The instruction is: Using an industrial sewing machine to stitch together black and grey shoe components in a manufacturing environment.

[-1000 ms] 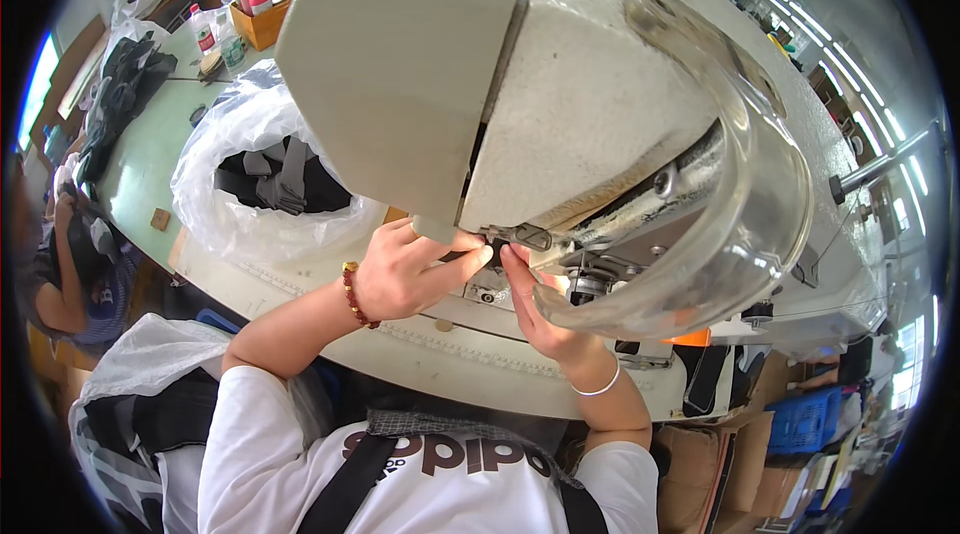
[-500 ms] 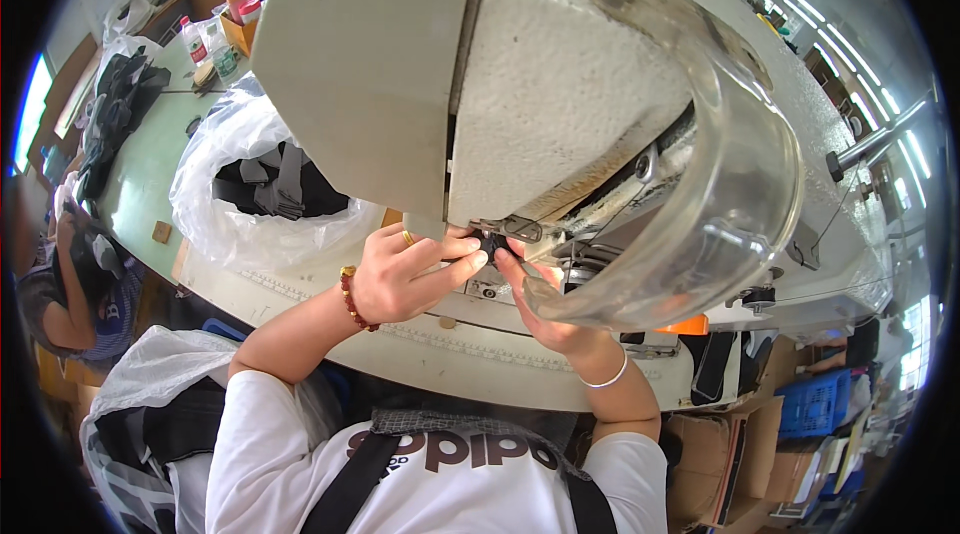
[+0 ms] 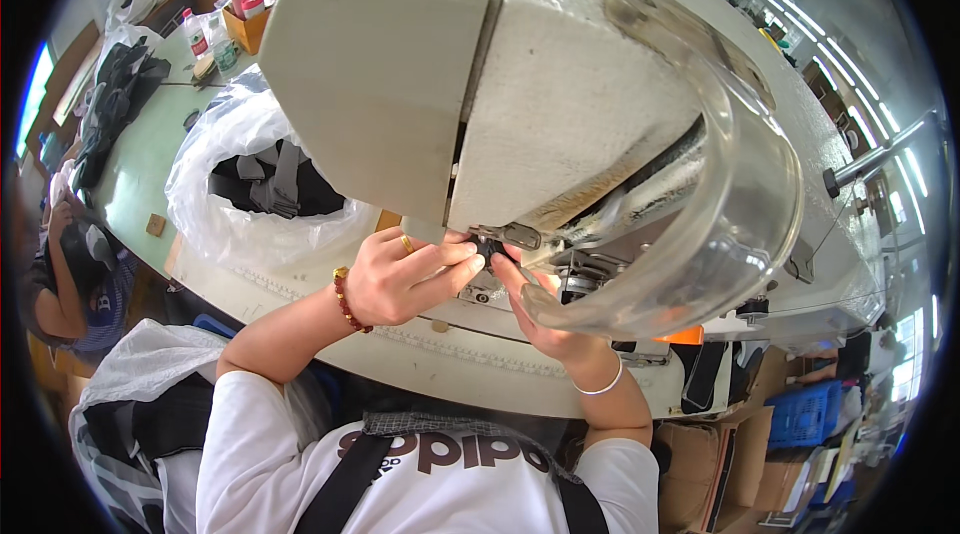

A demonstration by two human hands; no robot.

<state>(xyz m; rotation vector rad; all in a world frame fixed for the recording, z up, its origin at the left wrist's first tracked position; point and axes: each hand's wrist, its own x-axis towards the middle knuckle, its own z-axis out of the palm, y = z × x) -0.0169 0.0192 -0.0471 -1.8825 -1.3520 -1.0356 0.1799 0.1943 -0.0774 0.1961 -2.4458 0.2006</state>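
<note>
Under the head of a pale industrial sewing machine [image 3: 590,104], a small black piece of fabric [image 3: 487,248] lies beside the metal presser clamp [image 3: 508,233]. My left hand [image 3: 400,279] grips the piece from the left with its fingertips, close to the clamp. From the right, the fingers of my right hand [image 3: 548,324] press on the same piece. That hand is partly behind the clear curved guard [image 3: 755,174]. Fingertips and clamp hide much of the piece, so its full shape cannot be made out.
Left of the machine, a white plastic bag [image 3: 205,169] holds black and grey fabric pieces. A ruler strip [image 3: 470,354] runs along the table's front. Bottles [image 3: 196,36] and a small box [image 3: 245,29] stand farther back. Cardboard boxes [image 3: 690,464] and a blue crate [image 3: 805,412] are at right.
My view has shifted slightly, so the machine appears a little farther right. Both hands stay at the black piece under the clamp, with only slight finger movement.
</note>
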